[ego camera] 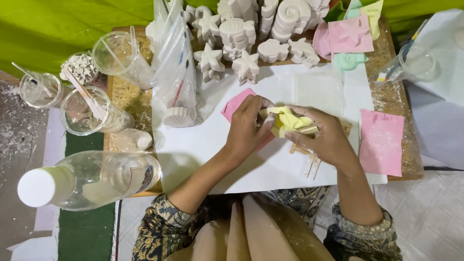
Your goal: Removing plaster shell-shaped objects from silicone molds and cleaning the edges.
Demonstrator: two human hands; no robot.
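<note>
Both my hands grip a soft yellow mould (pixel 288 121) over the middle of a white sheet (pixel 270 159) on a low wooden board. My left hand (pixel 249 128) pinches its left edge, thumb on top. My right hand (pixel 323 135) cups its right side and bends it. A pink mould (pixel 235 104) lies flat under my left hand. A small wooden stick frame (pixel 309 162) lies below my right hand.
White plaster casts of starfish, fish and shells (pixel 241 34) crowd the board's far edge. Pink, green and yellow moulds (pixel 349 35) sit at far right, another pink one (pixel 382 142) at right. Clear cups (pixel 82 111), plastic bags (pixel 176 72) and a lying bottle (pixel 92 179) are at left.
</note>
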